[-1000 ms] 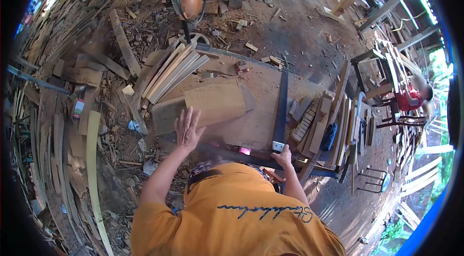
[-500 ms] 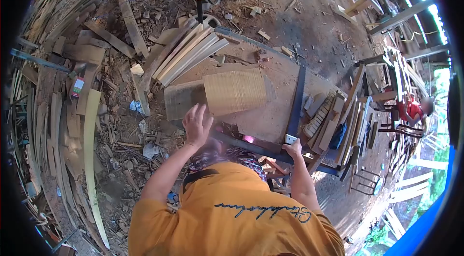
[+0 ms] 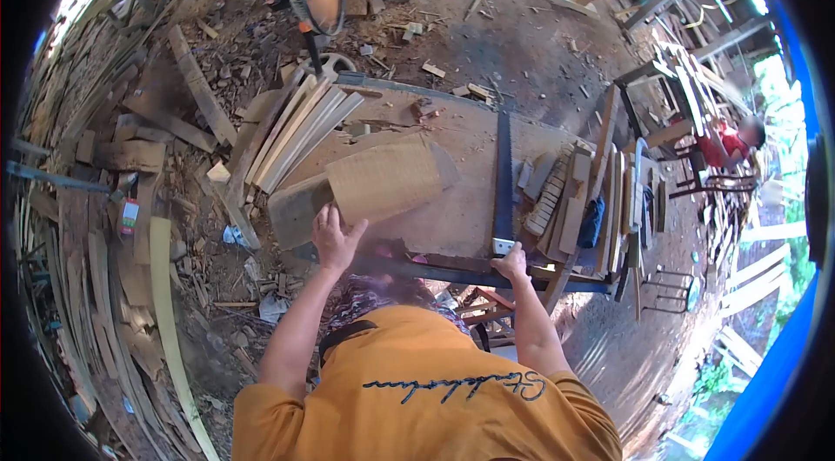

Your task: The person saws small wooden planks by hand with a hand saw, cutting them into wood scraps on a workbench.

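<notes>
While the left hand (image 3: 336, 239) is at the near edge of the boards, the right hand (image 3: 513, 263) is well over to the right, at the near end of a long dark blade (image 3: 504, 174) that looks like a saw. The fingers of the right hand are curled around that end, just by a shiny metal piece (image 3: 503, 246). The left hand is loose, with its thumb out to the side and its fingertips at the wood. I cannot tell how hard it presses.

A light board (image 3: 383, 178) lies on top of a darker board (image 3: 296, 210), a little farther away than the left hand. The darker board sticks out on the left. The blade lies to the right of both boards and does not touch them.

Between the boards and the blade is a bare bit of the worktop (image 3: 468, 204). Its near edge runs close to both hands. Past the blade, on the right, a heap of wood pieces (image 3: 570, 200) takes up the room. On the far left side, some long thin sticks (image 3: 303, 132) sit close to the boards.

The blade points almost straight away from the person, with its thin end far off. The light board is longer from left to right, and its right end is tipped a bit farther away.
</notes>
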The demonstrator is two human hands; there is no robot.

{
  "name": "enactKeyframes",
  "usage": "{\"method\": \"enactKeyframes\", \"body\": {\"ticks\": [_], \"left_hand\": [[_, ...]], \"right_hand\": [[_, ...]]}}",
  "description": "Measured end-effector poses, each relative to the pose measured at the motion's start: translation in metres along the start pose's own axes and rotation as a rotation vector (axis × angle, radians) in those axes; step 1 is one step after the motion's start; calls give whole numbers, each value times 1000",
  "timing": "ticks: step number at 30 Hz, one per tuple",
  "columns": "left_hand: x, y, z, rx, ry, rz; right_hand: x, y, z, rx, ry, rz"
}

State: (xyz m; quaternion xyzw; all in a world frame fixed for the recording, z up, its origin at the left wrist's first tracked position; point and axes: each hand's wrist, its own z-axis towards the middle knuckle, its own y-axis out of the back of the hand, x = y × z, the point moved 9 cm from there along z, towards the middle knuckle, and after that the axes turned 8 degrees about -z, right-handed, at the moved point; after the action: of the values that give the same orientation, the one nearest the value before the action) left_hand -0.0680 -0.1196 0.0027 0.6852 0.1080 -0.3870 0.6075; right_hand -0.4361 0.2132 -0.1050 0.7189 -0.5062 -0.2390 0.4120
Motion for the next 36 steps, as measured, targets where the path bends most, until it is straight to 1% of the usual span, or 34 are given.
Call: {"method": "enactKeyframes", "body": {"ticks": [2,3,5,6,11,14,16,17,19,20,22,23,25,28,31,33,35,36], "left_hand": [[1,0,3,-51,-103,-11],[0,1,5,-40,-124,-12],[-3,5,9,10,-94,-119],[0,4,11,52,-49,-135],[7,5,19,52,-85,-116],[-7,7,18,65,-61,-180],[-35,12,6,-6,-150,95],[-44,12,3,-4,-148,107],[-76,-1,-2,71,-261,215],[-83,-8,-1,76,-252,224],[-105,-31,4,153,-327,177],[-113,-39,9,150,-318,181],[-130,-57,17,175,-344,242],[-139,-76,30,204,-316,266],[-139,-81,38,143,-240,313],[-141,-83,40,107,-227,346],[-145,-86,42,72,-219,376],[-146,-85,43,40,-205,356]], "right_hand": [[0,-1,-3,-19,-11,0],[1,1,-4,-19,-26,12],[0,0,-4,-70,-1,12],[-2,-1,-4,-66,0,38],[-1,3,-10,-88,62,110],[-5,9,-14,-107,75,161],[-8,12,-16,-149,116,218],[-11,16,-15,-176,148,251],[-16,23,-18,-140,213,465],[-18,28,-22,-116,201,495],[-16,43,-33,-106,191,568],[-13,52,-40,-117,191,555],[-8,63,-53,-118,222,659],[1,60,-66,-184,319,736],[17,64,-83,-199,338,807],[25,64,-90,-164,357,811],[34,61,-93,-94,401,902],[35,51,-90,-25,387,912]]}}
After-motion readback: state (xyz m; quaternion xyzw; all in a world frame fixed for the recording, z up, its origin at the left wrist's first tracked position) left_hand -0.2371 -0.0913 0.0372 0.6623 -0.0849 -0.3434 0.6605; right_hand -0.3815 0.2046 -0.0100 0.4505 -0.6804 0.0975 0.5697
